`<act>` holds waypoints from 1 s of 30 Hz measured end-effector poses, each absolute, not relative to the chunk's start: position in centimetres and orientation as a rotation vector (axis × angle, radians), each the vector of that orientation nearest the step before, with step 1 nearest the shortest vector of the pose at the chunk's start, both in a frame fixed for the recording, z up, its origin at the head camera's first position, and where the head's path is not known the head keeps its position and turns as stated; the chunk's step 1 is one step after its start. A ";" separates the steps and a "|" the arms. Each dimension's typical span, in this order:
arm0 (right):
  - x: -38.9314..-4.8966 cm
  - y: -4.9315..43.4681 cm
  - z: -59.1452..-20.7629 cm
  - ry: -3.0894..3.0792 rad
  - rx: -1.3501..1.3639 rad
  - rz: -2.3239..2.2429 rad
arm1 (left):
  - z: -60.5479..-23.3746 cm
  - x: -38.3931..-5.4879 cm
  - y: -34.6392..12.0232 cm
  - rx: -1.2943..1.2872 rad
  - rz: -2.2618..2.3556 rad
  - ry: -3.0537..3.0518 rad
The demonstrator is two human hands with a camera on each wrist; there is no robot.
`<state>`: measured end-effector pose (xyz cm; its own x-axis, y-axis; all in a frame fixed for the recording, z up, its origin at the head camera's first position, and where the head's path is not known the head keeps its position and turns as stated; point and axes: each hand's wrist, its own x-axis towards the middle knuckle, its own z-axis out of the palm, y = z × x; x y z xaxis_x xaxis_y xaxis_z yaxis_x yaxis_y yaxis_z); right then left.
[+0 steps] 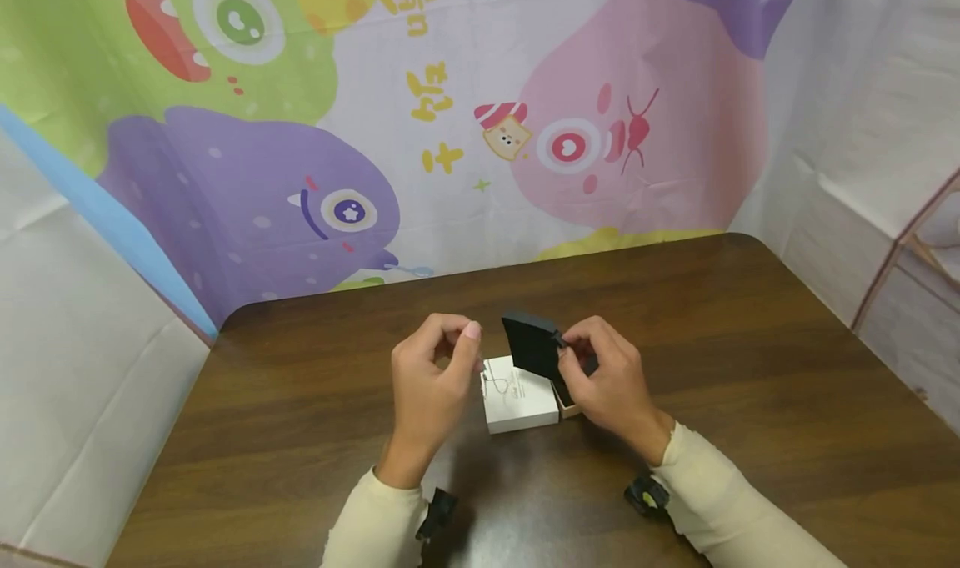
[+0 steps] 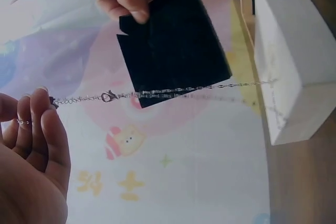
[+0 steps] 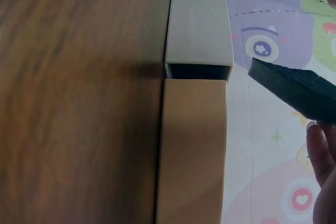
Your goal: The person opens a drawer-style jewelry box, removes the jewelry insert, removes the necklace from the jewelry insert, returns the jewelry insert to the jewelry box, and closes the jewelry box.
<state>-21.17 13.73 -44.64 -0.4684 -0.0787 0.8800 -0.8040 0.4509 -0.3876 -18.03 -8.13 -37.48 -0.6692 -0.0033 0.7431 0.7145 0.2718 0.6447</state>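
A thin silver chain necklace (image 2: 178, 90) with a lobster clasp hangs from the fingertips of my left hand (image 1: 431, 376). In the head view its lower part is in front of the white box (image 1: 525, 418), and I cannot tell whether it touches the lid. My right hand (image 1: 615, 376) pinches a square black foam pad (image 1: 531, 347) by one notched corner, holding it tilted above the box. Under that hand, the box's brown inner tray (image 3: 191, 150) sticks partly out of the white sleeve; the right hand hides much of it in the head view.
Both boxes' parts lie on a dark wooden table (image 1: 300, 434). Behind the table hangs a cloth (image 1: 450, 218) printed with cartoon monsters. Pale cloth walls (image 1: 862, 134) stand at the sides. A black wrist strap device (image 1: 647, 497) sits on each forearm.
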 end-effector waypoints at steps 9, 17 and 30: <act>-21.2 13.8 -44.6 -1.841 0.740 1.084 | -36.2 -18.7 -7.4 -0.640 -1.488 -1.891; -21.3 13.9 -44.8 -1.851 0.750 1.094 | -35.9 -19.0 -6.5 -0.696 -1.460 -1.877; -21.2 14.0 -44.6 -1.850 0.737 1.103 | -35.5 -19.2 -5.8 -0.746 -1.459 -1.844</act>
